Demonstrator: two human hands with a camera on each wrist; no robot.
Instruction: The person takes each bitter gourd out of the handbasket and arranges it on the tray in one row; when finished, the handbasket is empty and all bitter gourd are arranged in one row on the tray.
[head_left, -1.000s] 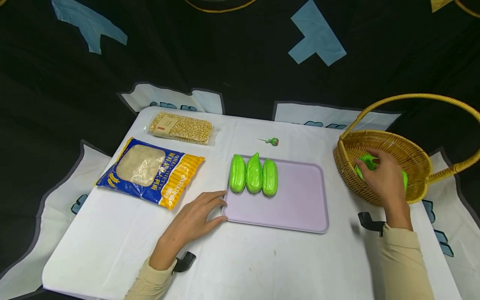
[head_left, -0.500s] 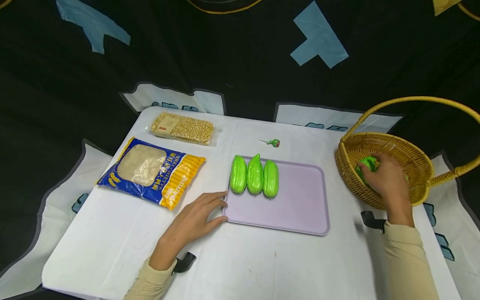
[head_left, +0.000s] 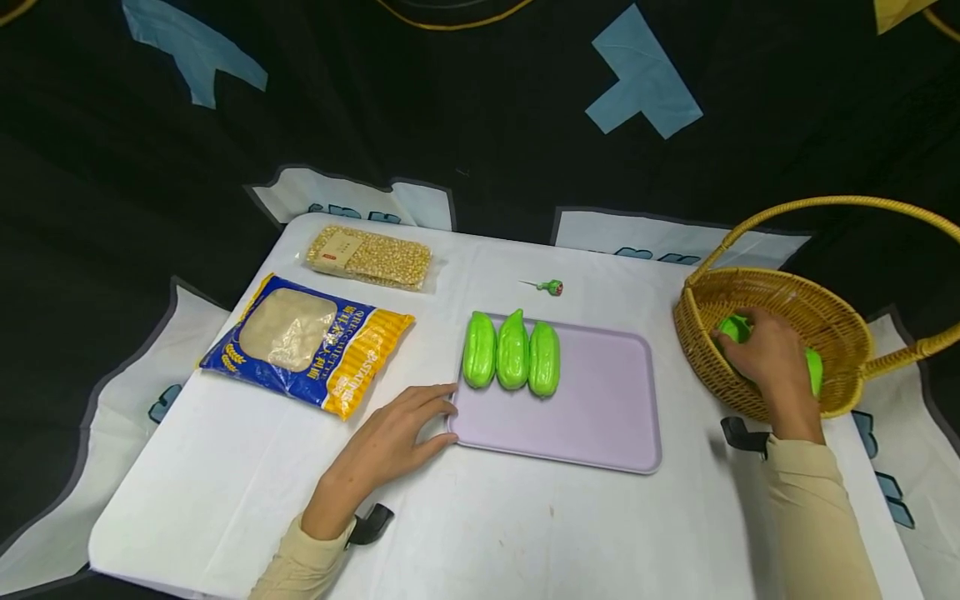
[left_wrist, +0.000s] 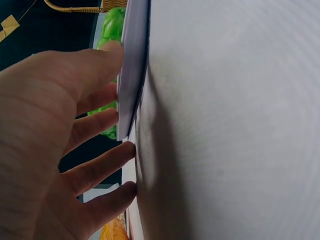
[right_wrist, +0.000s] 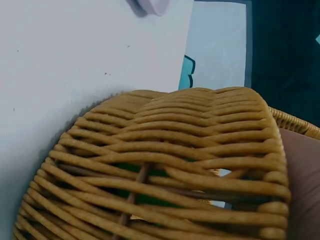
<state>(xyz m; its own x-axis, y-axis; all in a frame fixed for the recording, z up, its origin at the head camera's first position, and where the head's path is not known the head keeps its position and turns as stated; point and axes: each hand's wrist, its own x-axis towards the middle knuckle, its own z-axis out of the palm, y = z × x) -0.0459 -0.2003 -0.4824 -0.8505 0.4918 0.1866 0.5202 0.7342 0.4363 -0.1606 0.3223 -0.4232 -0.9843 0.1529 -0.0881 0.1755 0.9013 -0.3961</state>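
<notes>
At the smooth tray's [head_left: 596, 400] nine o'clock lies a crinkly bag [head_left: 292, 346]; at three, a wicker basket [head_left: 701, 358] obscures whether the right hand [head_left: 772, 350] grips the green thing [head_left: 734, 328] inside. The left hand [head_left: 392, 435], relaxed, touches the tray.

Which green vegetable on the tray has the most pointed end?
The middle green vegetable, tapering to a tip; the left one and right one look blunter.

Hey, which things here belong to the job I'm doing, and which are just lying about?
Seemingly part of the job:
lavender tray, left hand at its edge
three green vegetables on it
wicker basket, right hand inside
green contents of the basket

Apparently just lying about:
blue-and-yellow bag
packet of yellow kernels
small green stemmed item
</notes>
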